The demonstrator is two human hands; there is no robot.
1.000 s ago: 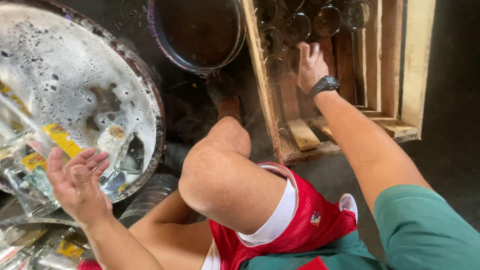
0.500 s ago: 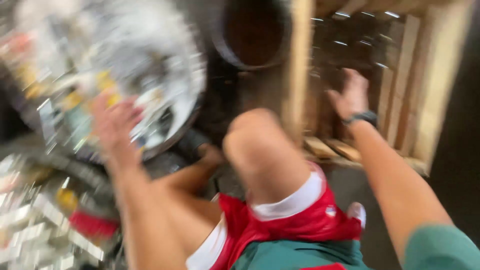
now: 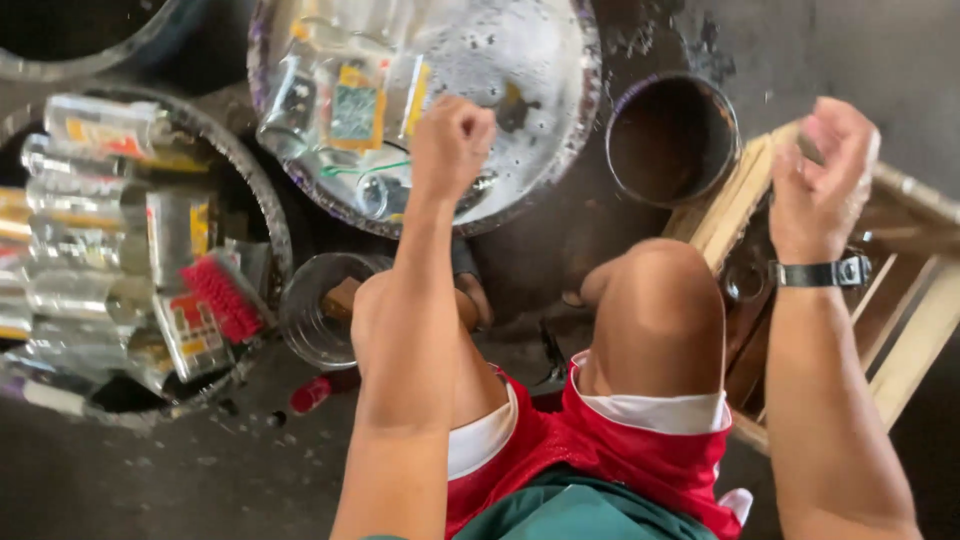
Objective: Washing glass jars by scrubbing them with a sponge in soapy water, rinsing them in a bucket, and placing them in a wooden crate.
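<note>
The left hand (image 3: 452, 140) is curled into a fist, its grip pressed together with nothing seen inside it. It hangs over the near rim of a wide metal basin (image 3: 560, 170) of soapy water, where clear glass bottles (image 3: 345, 95) with yellow labels lie soaking. The nearest bottle mouth (image 3: 375, 195) sits just left of the wrist, apart from the fingers.

The right hand (image 3: 822, 180) is also closed in a loose fist, raised above a wooden crate (image 3: 905, 300); whether its grip pinches anything cannot be told, since the fingers are blurred and turned away. A dark wristwatch (image 3: 825, 272) circles that wrist. Glass bottle tops (image 3: 745, 280) show dimly inside the crate, below the hand and apart from it.

Between basin and crate stands a dark round bucket (image 3: 672, 135), just beside the crate's corner. To the left, a second basin (image 3: 255, 200) holds more labelled bottles (image 3: 100, 210) lying on their sides, with a red brush (image 3: 222, 297) resting on top near its right rim. A glass jar (image 3: 320, 310) stands on the floor between that basin and the left knee (image 3: 385, 300). A small red item (image 3: 312, 395) lies on the wet grey floor (image 3: 150, 480) below the jar. The person squats, in red shorts (image 3: 600, 440), the right knee (image 3: 655, 290) against the crate's edge.
</note>
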